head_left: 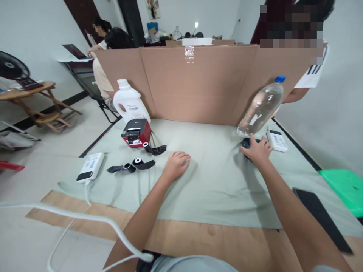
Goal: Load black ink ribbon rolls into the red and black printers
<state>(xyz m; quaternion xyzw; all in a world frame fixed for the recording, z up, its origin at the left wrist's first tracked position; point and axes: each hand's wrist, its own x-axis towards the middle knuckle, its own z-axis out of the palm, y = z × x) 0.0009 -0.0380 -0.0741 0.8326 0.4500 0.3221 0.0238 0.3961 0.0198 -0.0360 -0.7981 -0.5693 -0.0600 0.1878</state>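
Observation:
My right hand (258,152) is on a small black object (246,142) at the right of the cloth, thumb on one side and fingers over it. The hand covers much of the object, so its kind is unclear. My left hand (176,165) rests on the pale green cloth (210,181), fingers loosely bent and nothing visible in them. Left of it lie unrolled black rolls (138,161) on white cores. Behind these stands a red and black label printer (137,132). A clear bottle with a blue cap (262,107) leans just beyond my right hand.
A cardboard panel (198,87) closes off the table's back. Near it stands a white jug (132,102). White power banks lie left (91,166) and right (277,139), the left with a white cable (88,194). A green stool (343,189) is at right. Two people are beyond the panel.

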